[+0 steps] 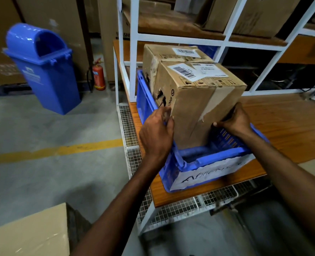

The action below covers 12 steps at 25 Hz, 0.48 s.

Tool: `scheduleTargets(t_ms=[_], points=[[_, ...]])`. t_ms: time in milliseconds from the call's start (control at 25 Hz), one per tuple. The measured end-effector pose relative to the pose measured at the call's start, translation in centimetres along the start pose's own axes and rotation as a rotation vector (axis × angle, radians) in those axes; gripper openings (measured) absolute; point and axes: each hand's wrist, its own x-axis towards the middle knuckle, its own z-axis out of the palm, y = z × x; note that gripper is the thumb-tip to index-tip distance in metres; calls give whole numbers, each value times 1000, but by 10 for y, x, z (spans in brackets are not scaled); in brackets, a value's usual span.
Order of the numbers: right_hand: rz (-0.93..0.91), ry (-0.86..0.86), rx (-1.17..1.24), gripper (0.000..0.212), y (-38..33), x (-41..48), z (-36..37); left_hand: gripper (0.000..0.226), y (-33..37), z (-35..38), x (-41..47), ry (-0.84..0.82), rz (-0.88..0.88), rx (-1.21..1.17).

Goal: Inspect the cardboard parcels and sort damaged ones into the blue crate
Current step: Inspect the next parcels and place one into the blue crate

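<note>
A worn cardboard parcel [199, 100] with a torn hole on its left face, brown tape and a barcode label stands inside the blue crate [214, 159]. My left hand [155, 133] grips its lower left edge and my right hand [236, 121] grips its lower right edge. Behind it, a second battered parcel [164, 54] with a barcode label also sits in the crate. The crate rests on the wooden table [289, 126] and carries a white handwritten paper label on its front. The parcels' bottoms are hidden by the crate walls.
A white metal shelf frame [134, 37] with large cartons stands behind the crate. On the floor to the left are a blue swing-lid bin [45, 71], a red fire extinguisher [98, 76] and a yellow floor line [57, 150]. A wrapped carton [27, 235] lies at the lower left.
</note>
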Motion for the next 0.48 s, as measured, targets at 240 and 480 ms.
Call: scheduleTargets(t_ms=[240, 480], points=[[-60, -97, 116, 66, 9, 0, -3, 26, -1, -1, 1, 76, 23, 48], [-54, -236, 253, 100, 32, 17, 6, 26, 7, 4, -4, 85, -50, 87]])
